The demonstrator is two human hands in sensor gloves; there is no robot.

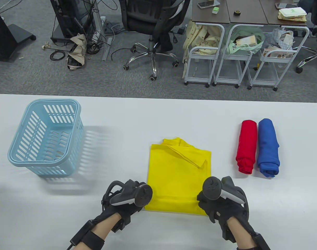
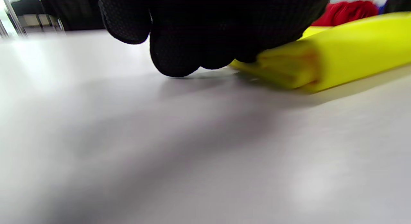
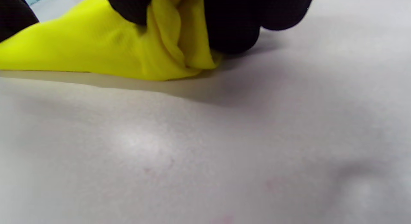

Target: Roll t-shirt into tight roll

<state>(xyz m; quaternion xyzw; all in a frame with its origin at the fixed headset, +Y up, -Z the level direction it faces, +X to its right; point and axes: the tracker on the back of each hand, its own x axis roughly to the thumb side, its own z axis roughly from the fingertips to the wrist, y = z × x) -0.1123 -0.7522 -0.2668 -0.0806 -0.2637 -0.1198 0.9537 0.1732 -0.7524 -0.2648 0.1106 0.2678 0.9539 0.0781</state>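
A folded yellow t-shirt [image 1: 178, 172] lies on the white table [image 1: 158, 117], its near hem turned into a short roll. My left hand [image 1: 137, 200] sits at the roll's left end, its curled fingers [image 2: 179, 54] on the yellow roll [image 2: 337, 57]. My right hand [image 1: 207, 201] is at the right end. In the right wrist view its fingers [image 3: 231, 31] pinch the bunched yellow cloth [image 3: 173, 47] against the table.
A light blue plastic basket [image 1: 47, 135] stands at the left. A rolled red shirt [image 1: 247, 145] and a rolled blue shirt [image 1: 268, 147] lie side by side at the right. An office chair and carts stand beyond the table's far edge.
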